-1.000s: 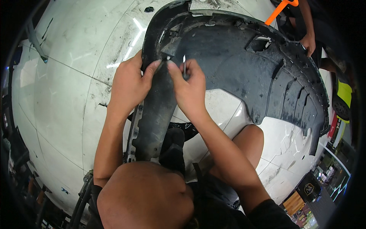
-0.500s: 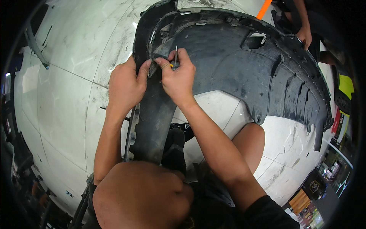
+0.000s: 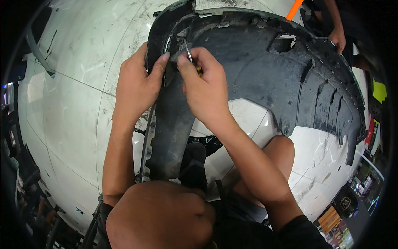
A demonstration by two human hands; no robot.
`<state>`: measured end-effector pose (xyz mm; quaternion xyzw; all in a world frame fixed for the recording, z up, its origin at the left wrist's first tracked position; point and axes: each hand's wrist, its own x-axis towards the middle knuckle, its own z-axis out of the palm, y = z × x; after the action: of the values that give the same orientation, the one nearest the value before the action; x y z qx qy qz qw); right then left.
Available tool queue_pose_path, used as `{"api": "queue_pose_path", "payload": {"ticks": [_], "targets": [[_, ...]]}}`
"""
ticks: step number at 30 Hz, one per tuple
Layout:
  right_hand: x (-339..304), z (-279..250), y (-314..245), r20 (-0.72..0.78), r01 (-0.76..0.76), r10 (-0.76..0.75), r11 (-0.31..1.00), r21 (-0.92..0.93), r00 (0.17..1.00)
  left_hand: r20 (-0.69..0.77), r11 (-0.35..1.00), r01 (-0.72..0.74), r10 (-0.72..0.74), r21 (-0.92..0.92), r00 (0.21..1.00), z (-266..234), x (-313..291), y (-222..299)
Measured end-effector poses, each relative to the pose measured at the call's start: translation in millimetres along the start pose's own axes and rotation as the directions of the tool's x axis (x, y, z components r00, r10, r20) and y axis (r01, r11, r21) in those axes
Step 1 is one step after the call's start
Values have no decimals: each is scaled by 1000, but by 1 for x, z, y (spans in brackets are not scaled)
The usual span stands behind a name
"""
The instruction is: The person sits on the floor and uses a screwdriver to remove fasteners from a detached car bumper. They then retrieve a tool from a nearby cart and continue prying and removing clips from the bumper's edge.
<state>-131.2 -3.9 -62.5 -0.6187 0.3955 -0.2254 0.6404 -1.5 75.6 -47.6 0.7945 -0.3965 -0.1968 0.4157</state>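
Observation:
A large black plastic car bumper (image 3: 248, 62) with a curved liner panel lies across the floor in front of me. My left hand (image 3: 134, 87) is wrapped round its left edge, fingers behind and thumb on the inner side. My right hand (image 3: 207, 87) is closed on a slim screwdriver (image 3: 189, 52); its metal shaft points up and slightly left toward a bracket area (image 3: 181, 39) of the bumper. A bit of yellow shows between the fingers, and most of the handle is hidden. Whether the tip touches the bumper I cannot tell.
At the far right, another person's hand (image 3: 338, 40) rests on the bumper's rim. An orange bar (image 3: 294, 10) stands behind it. My knee (image 3: 280, 153) and a black shoe (image 3: 195, 162) are close by. A black box (image 3: 345, 202) and a wooden board (image 3: 329, 219) lie lower right.
My right hand has drawn away from the left thumb, and the screwdriver shaft now leans left toward the bumper. My left thumb has shifted slightly up the edge.

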Motion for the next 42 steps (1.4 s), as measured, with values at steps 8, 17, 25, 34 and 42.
{"api": "queue_pose_path", "payload": {"ticks": [8,17,25,34,42], "targets": [[1,1,-9,-7,35,-36,989,-145,999,21,1000,-30,30,-3,999,1,1,-3],[17,-15,-10,238,502,-473,576,-645,848,81,999,-47,47,-3,996,-6,4,-3],[39,-23,-26,472,588,-372,327,-740,800,173,1000,5,-8,19,985,-16,8,7],[45,-28,-30,608,663,-266,260,-702,748,174,1000,0,-3,16,985,-18,10,10],[45,-26,-35,620,634,-139,231,-738,773,183,996,33,-49,89,982,-21,6,16]]}}
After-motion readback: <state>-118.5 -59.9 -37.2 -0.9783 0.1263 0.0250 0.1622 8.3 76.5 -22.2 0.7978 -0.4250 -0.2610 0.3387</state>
